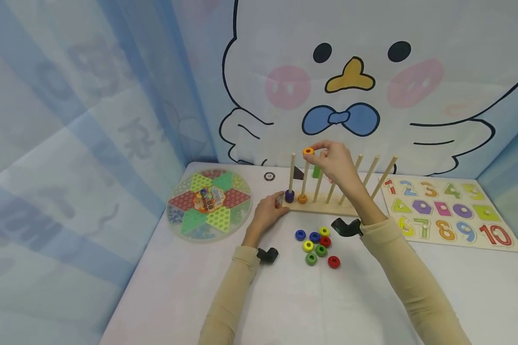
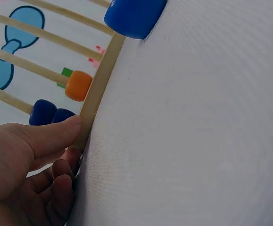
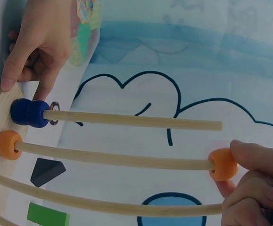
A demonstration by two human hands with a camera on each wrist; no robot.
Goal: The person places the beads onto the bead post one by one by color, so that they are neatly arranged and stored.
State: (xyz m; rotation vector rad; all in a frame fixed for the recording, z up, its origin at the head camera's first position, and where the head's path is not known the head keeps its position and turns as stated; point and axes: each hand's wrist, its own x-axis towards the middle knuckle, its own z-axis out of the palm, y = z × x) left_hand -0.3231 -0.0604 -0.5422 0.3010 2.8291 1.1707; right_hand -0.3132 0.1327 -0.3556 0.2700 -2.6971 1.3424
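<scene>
A wooden peg rack (image 1: 319, 207) stands on the table with a row of upright pegs. My left hand (image 1: 267, 212) holds the left end of its base, thumb (image 2: 63, 134) on top and the other fingers curled at the end. Two dark blue beads (image 3: 35, 113) are stacked at the bottom of the first peg. One orange bead (image 3: 9, 145) sits at the foot of the second peg. At that peg's top, my right hand (image 1: 334, 162) pinches another orange bead (image 3: 225, 165) between thumb and fingers, its hole at the peg's tip.
Several loose beads, among them a red bead (image 1: 334, 262) and a blue bead (image 1: 300, 235), lie in front of the rack. A round checkers board (image 1: 219, 218) is at left, a number puzzle board (image 1: 451, 211) at right. Behind the rack are a green block (image 3: 48, 215) and a dark triangular block (image 3: 47, 171).
</scene>
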